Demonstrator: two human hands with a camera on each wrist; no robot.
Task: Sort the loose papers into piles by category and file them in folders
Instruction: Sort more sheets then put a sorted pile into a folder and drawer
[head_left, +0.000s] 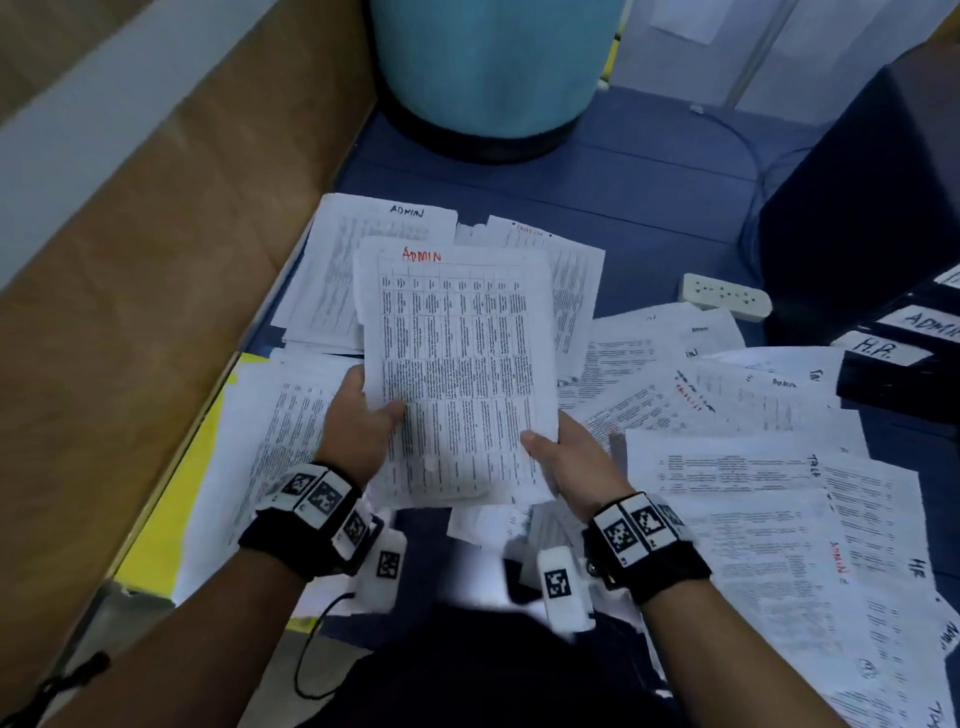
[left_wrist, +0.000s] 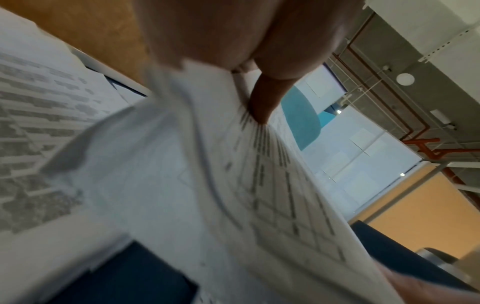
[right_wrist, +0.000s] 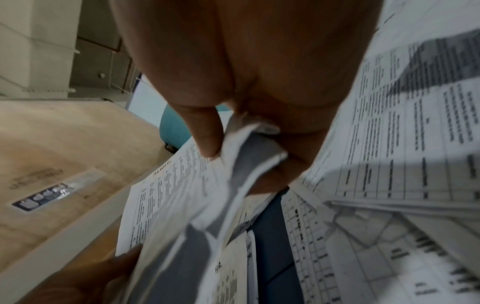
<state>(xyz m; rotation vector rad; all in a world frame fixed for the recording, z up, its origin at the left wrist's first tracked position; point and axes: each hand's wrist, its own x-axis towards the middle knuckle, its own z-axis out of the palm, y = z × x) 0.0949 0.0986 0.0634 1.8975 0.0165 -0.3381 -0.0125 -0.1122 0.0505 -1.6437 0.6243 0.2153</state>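
Both hands hold up a small stack of printed sheets (head_left: 457, 364) whose top sheet is headed ADMIN in red. My left hand (head_left: 363, 415) grips its lower left edge, thumb on top. My right hand (head_left: 566, 457) grips the lower right corner, thumb on the face. The left wrist view shows the thumb (left_wrist: 262, 102) pressing on the stack (left_wrist: 207, 185). In the right wrist view, thumb and fingers pinch the stack's corner (right_wrist: 233, 164). Another sheet marked ADMIN (head_left: 363, 249) lies on the blue floor behind. Loose papers (head_left: 753, 467) cover the floor to the right.
Dark folders labelled H.R. (head_left: 883, 353) and ADMIN (head_left: 930, 322) lie at the right edge. A white power strip (head_left: 724, 297) sits beyond the papers. A teal round seat (head_left: 488, 73) stands ahead, a wooden panel (head_left: 156, 260) runs along the left, yellow paper (head_left: 171, 493) beneath it.
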